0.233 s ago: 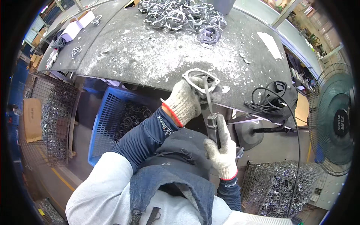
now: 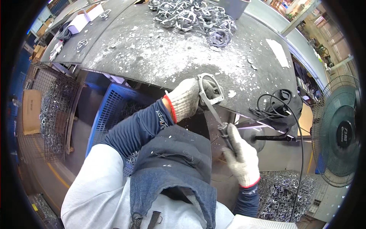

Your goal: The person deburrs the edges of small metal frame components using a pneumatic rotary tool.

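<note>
My left hand (image 2: 186,97), in a white knit glove with a red cuff edge, is closed round one side of a grey cast-metal frame (image 2: 217,100). This frame has a large round opening and is tilted up above the near edge of the table. In my right hand (image 2: 244,158), gloved the same way, is a file (image 2: 214,112) with a flat narrow metal blade and a dark handle. The blade slants up to the left, its tip at the frame's lower rim. Whether the tip touches the rim or passes inside it, I cannot tell.
Pale flakes litter the dark table (image 2: 126,63). A heap of similar metal frames (image 2: 190,19) lies at its far side, beside a grey bin (image 2: 236,8). Below left stands a blue crate (image 2: 101,124). Right are a black cable (image 2: 303,152), a fan (image 2: 339,131) and a wire basket (image 2: 286,194).
My right hand and the file have shifted right and a little down, so the blade slants more. My left hand has turned the metal frame to stand more upright.
</note>
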Demonstrator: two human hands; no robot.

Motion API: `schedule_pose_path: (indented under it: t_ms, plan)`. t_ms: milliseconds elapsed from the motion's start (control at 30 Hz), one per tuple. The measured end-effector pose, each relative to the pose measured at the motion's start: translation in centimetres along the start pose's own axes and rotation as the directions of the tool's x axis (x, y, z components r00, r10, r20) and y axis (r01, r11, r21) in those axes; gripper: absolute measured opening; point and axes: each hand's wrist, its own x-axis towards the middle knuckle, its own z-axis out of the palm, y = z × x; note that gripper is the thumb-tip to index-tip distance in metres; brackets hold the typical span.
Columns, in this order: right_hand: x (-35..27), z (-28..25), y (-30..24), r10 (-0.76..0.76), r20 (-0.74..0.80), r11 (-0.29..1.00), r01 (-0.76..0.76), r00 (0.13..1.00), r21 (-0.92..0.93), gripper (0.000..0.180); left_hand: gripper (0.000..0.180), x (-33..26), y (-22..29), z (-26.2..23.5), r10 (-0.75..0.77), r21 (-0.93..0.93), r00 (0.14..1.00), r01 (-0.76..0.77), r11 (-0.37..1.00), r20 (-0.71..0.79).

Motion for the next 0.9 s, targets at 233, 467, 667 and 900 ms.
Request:
schedule_pose_path:
  t_ms: [233, 467, 667, 900]
  plan:
    - [0.6, -4.6, -0.3, -0.097, 0.120, 0.915, 0.136, 0.988, -0.381, 0.068, 0.020, -1.9, 1.2, 0.2, -0.044, 0.253, 0.998, 0.029, 0.967, 0.054]
    - [3.0, -5.2, -0.7, 0.051, 0.195, 0.879, 0.048, 0.980, -0.474, 0.074, 0.026, 0.1, -1.2, -3.8, 0.004, 0.565, 0.986, -0.099, 0.819, 0.167]
    - [2.9, -2.9, 1.4, -0.083, 0.013, 0.916, 0.081, 0.996, -0.394, 0.074, 0.033, -0.6, 0.4, -3.7, 0.044, 0.663, 0.974, -0.183, 0.726, 0.221]
    - [2.0, -1.7, 0.0, -0.113, 0.035, 0.943, 0.118, 0.993, -0.312, 0.073, 0.030, -1.5, 3.2, -2.0, 0.145, 0.790, 0.968, -0.250, 0.560, 0.204]
